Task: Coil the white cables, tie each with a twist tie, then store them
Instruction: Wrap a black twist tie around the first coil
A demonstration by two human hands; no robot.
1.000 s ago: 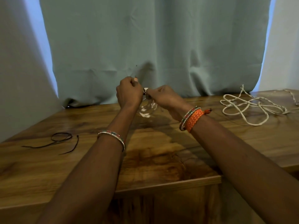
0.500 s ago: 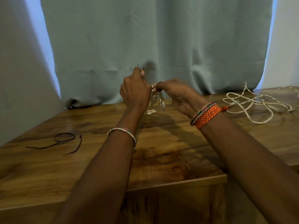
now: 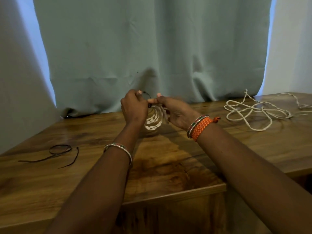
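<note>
A small coil of white twisted cable (image 3: 154, 121) hangs between my hands above the wooden table (image 3: 162, 168), near its far edge. My left hand (image 3: 134, 107) pinches a thin dark twist tie (image 3: 147, 94) at the top of the coil. My right hand (image 3: 175, 110) grips the coil's right side, and its fingertips meet the left hand's at the tie. A second white cable (image 3: 258, 112) lies loose and tangled on the table at the right.
More dark twist ties (image 3: 58, 153) lie on the table at the left. A grey-green curtain (image 3: 155, 48) hangs right behind the table's far edge. The table's near edge steps back on the right side.
Both hands have shifted slightly with the coil. The coil's loops now show more plainly below my fingers, and the tie's end curls over the top.
</note>
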